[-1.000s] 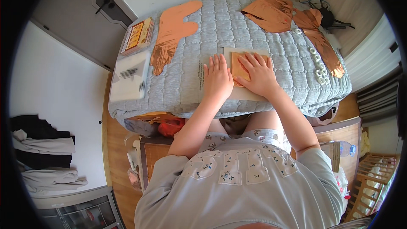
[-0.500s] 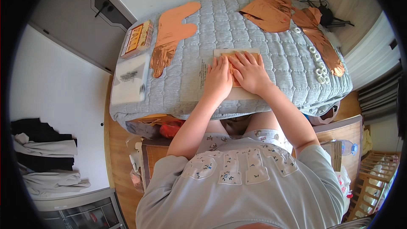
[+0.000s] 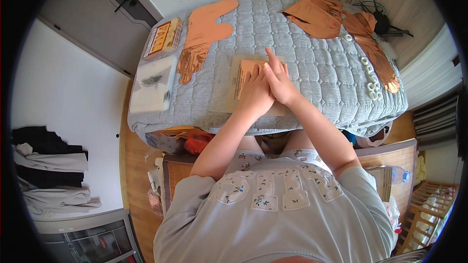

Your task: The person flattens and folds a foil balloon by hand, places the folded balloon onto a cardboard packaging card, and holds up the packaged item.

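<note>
Under overlapped hands, left hand (image 3: 254, 95) and right hand (image 3: 280, 82) fingers flat, copper sheet (image 3: 249, 66) mostly hidden.

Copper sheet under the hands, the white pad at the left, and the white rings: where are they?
Copper sheet (image 3: 249, 66), head view, its bare upper left corner.
White pad (image 3: 152, 84), head view, its middle.
White rings (image 3: 371, 86), head view, one ring in the row.

Flat orange-yellow box (image 3: 163, 38) at quilt's left edge, white packet (image 3: 152, 83) below (dark label)
</note>
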